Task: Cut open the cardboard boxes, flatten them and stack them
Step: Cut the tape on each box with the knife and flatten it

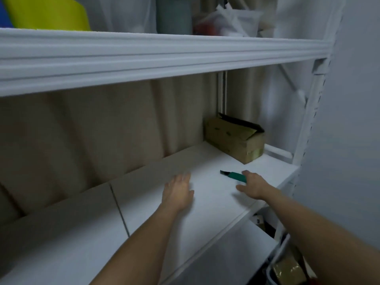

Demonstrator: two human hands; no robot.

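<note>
Left hand spread flat on white shelf | right hand spread, touching green knife | cardboard box at 1 o'clock

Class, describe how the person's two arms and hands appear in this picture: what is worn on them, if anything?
Both forearms are bare, with no sleeves in view. The left hand and right hand wear no gloves. No watch, bracelet or ring is visible, though the picture is slightly blurred.

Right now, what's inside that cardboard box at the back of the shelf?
The cardboard box has one flap raised, showing only a dark opening. Its contents are hidden from the head view.
</note>
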